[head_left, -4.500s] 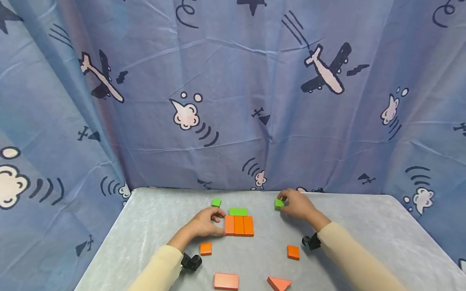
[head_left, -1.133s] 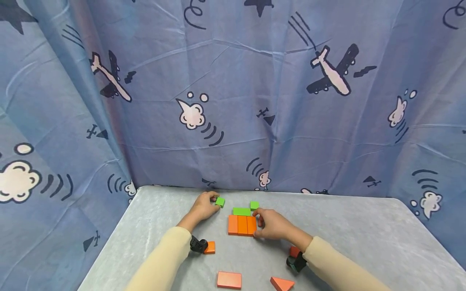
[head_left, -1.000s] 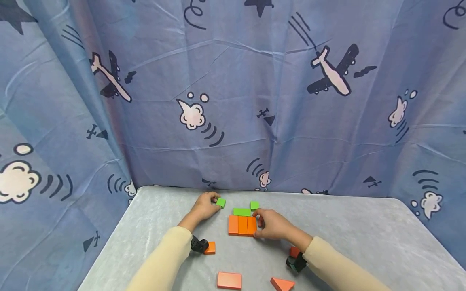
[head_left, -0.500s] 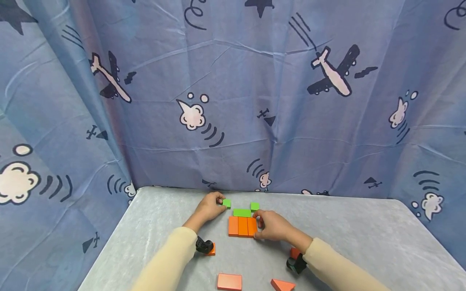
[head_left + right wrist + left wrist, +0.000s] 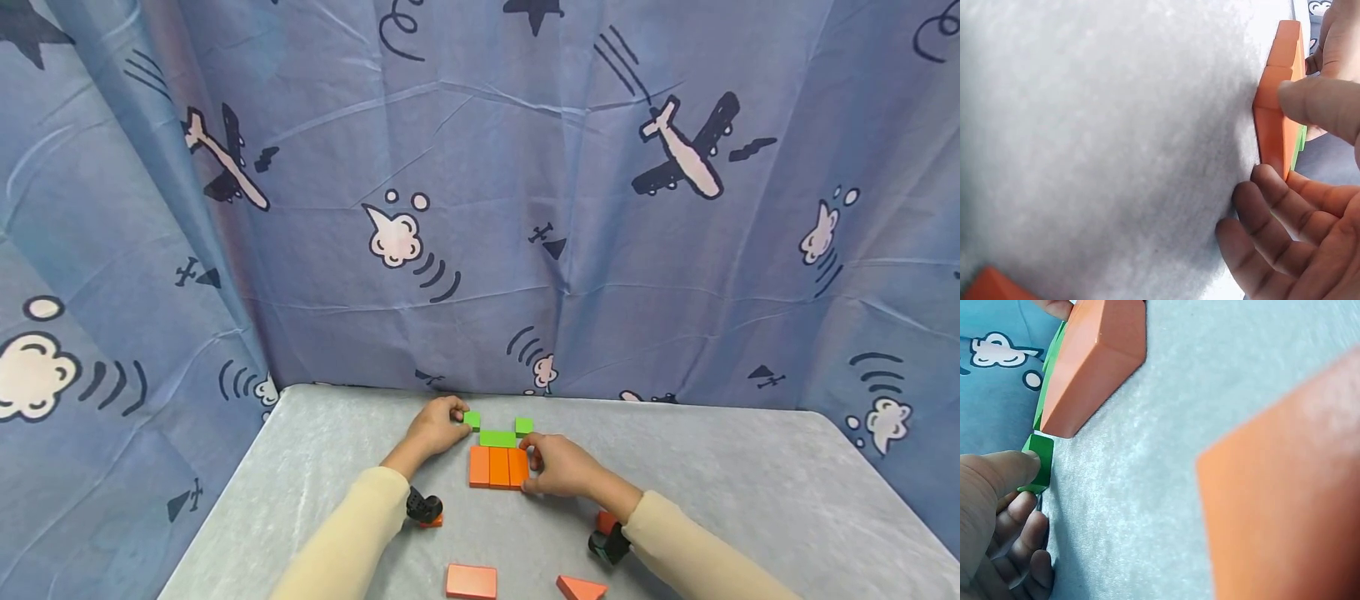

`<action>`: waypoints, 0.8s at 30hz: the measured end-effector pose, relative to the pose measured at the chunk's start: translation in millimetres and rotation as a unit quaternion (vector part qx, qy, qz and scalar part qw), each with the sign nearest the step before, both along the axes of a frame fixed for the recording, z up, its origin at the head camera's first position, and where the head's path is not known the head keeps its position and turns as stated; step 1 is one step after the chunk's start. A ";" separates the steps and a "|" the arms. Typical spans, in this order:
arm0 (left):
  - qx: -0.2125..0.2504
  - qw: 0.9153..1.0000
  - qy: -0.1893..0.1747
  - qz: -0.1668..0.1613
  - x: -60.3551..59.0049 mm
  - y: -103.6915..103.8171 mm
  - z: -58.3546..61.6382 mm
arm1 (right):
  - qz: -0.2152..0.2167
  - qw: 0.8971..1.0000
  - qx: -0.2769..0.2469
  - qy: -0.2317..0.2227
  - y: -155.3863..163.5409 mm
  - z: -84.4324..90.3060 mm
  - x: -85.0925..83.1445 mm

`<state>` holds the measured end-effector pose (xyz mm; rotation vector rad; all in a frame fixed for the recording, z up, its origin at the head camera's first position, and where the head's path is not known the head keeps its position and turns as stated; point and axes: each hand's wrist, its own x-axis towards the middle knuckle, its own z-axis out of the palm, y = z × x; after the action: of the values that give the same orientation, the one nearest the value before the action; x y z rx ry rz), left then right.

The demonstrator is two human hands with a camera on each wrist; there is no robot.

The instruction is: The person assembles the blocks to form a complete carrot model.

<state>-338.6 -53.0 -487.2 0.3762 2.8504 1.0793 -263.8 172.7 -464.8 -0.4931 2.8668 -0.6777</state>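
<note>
My left hand (image 5: 438, 425) pinches a small green cube (image 5: 472, 419) on the grey table, just left of a flat green block (image 5: 497, 437). In the left wrist view my thumb (image 5: 997, 475) lies on the green cube (image 5: 1040, 464), which sits close to the corner of the orange blocks (image 5: 1094, 362). A second green cube (image 5: 524, 426) rests at the flat green block's right end. Three orange blocks (image 5: 495, 467) lie side by side in front of it. My right hand (image 5: 558, 467) grips their right end, with its thumb (image 5: 1322, 103) on top of the orange blocks (image 5: 1279, 125) and its fingers (image 5: 1279, 206) curled at the near corner.
A small orange square (image 5: 432, 522) peeks out by my left wrist and another orange square (image 5: 606, 522) lies by my right wrist. An orange rectangle (image 5: 471, 581) and an orange triangle (image 5: 581, 588) sit near the front edge. A blue printed curtain (image 5: 480, 208) hangs behind the table.
My left hand has slid the green cube rightward, up to the flat green block. My right hand, earlier at the far right with a green cube, now stays still at the orange blocks.
</note>
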 end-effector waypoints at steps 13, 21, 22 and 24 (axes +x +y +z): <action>0.008 1.000 -0.008 -0.011 4.0 -0.6 2.7 | 0.005 1.000 0.000 0.001 0.4 -0.9 -0.4; 0.006 1.000 -0.014 -0.014 4.7 -1.5 2.9 | 0.003 1.000 0.000 -0.004 0.2 -2.0 -1.4; 0.007 1.000 -0.013 -0.014 4.3 -1.6 3.0 | 0.003 1.000 -0.001 -0.005 0.1 -1.8 -1.8; 0.011 1.000 -0.012 -0.013 3.3 -1.9 2.9 | -0.002 1.000 0.001 -0.010 0.1 -1.3 -2.4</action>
<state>-335.3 -54.9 -484.3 0.3973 2.8065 1.1026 -266.1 172.8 -466.1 -0.4787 2.8502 -0.6763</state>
